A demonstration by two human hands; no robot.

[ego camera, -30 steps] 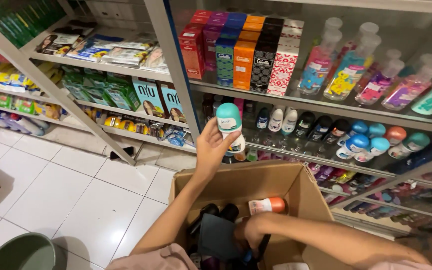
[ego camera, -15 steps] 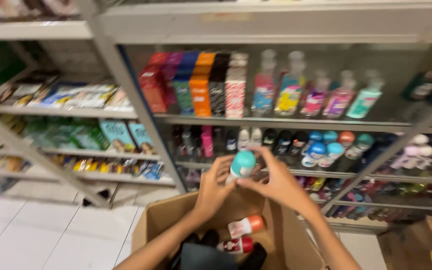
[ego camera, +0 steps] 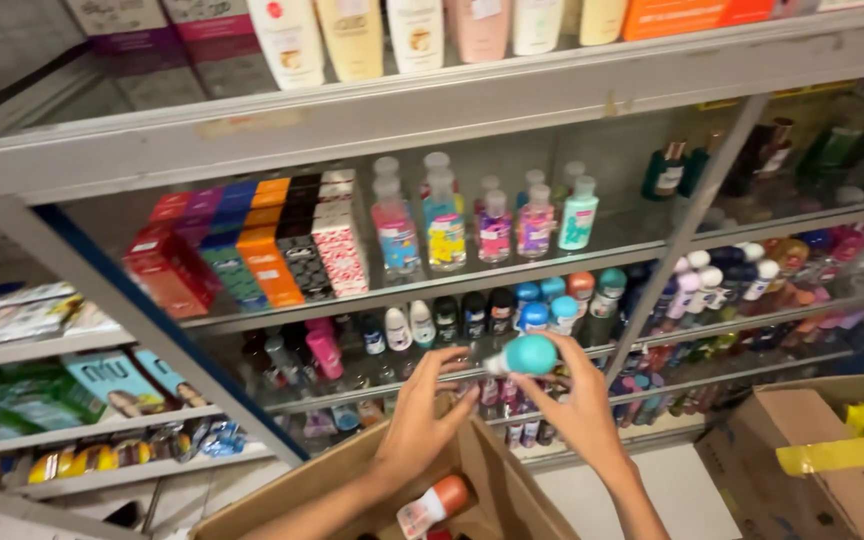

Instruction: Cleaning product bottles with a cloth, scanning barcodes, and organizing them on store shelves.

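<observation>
A teal-capped roll-on bottle is being gripped by the right hand, raised before the glass shelf. The left hand is being held open beside it, apparently untouching. Shelving is in hand; a free gap is called for.

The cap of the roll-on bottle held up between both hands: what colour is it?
Teal, on the roll-on bottle, seen in the head view.

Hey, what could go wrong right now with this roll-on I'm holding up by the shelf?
The teal-capped roll-on is pinched only by the right hand's fingertips, with the left hand just beside it, so it might slip into the open cardboard box below. The shelf row of roll-on bottles looks tightly packed; pushing it in may topple neighbours.
</observation>
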